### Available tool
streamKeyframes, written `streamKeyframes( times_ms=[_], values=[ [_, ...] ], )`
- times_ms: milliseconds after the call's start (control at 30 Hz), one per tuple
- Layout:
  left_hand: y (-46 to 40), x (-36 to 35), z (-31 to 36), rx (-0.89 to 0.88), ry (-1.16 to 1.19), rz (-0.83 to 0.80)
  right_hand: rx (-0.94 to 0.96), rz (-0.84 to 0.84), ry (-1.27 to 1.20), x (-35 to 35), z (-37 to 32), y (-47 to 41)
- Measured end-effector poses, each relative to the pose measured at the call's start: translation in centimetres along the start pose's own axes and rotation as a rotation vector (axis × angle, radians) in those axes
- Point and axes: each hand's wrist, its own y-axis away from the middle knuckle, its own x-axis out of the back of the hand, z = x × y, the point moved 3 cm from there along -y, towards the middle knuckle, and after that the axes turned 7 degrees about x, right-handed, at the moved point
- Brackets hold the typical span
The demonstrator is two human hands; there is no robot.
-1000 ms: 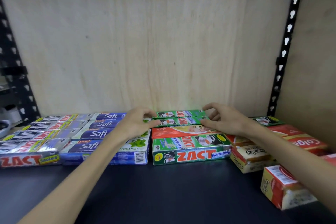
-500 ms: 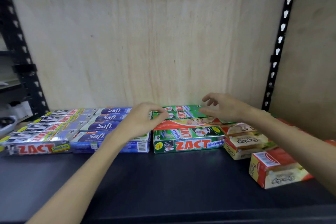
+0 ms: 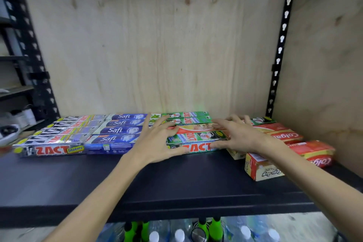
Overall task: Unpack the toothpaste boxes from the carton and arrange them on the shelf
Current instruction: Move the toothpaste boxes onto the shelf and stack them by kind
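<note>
Rows of toothpaste boxes lie flat on the black shelf (image 3: 137, 180). In the middle sits a group of green Zact boxes (image 3: 196, 146) with one red box (image 3: 198, 128) among them. My left hand (image 3: 157, 141) rests on the left end of the front green boxes, fingers spread, thumb against the front face. My right hand (image 3: 235, 135) lies on the right end of the same group, fingers spread, thumb at the front. The carton is out of view.
Silver Zact Smokers boxes (image 3: 51, 150) fill the left, blue Safi boxes (image 3: 115, 139) sit beside them. Red Colgate boxes (image 3: 284, 136) and a red-and-cream box (image 3: 261, 169) lie at the right. Plywood backs the shelf. Bottles (image 3: 178, 232) stand on the level below.
Both hands came forward and down from the rear green boxes onto the front green Zact boxes, with fingers now spread flat. The view pulled back, showing the shelf's front edge and the bottles below.
</note>
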Motion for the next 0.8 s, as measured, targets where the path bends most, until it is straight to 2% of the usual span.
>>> streamKeyframes(
  times_ms=[467,800],
  values=[
    [3.1,1.2,3.5,0.018,0.053,0.128,0.083,0.013,-0.155,2.5,-0.4,2.6],
    [6.4,2.4,2.7,0.065,0.276,0.138,0.093,-0.049,-0.186,2.3,-2.4,3.0]
  ],
)
